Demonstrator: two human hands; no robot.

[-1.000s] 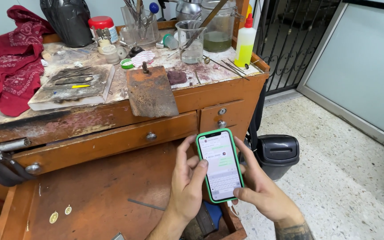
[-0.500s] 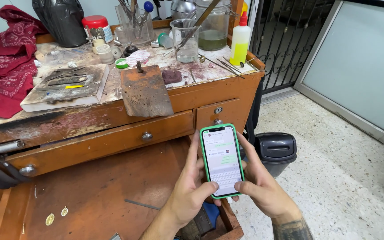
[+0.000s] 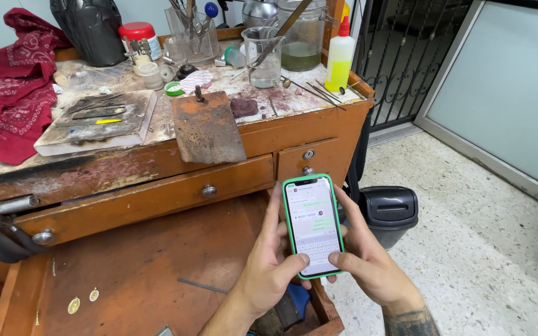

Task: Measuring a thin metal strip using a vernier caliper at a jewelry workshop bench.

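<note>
A worn wooden workbench, its stained tabletop [image 3: 263, 99] crowded: a red patterned cloth [image 3: 14, 106] heaped at the left end, a black bag [image 3: 91, 31] and a red-lidded jar [image 3: 137, 37] toward the back, a grey slab [image 3: 98, 121] bearing thin metal tools, a rusty wooden peg board [image 3: 208, 127] jutting over the front edge, a glass beaker [image 3: 263, 56] beside a large jar of greenish liquid [image 3: 300, 37], and a yellow squeeze bottle [image 3: 340, 56] at the right corner; below, an open wooden drawer tray [image 3: 138, 274] holds two small gold-coloured ovals [image 3: 82, 300]

Open floor [image 3: 468, 249] right; workbench [image 3: 157, 168] and black bin [image 3: 388, 211] block ahead.
</note>
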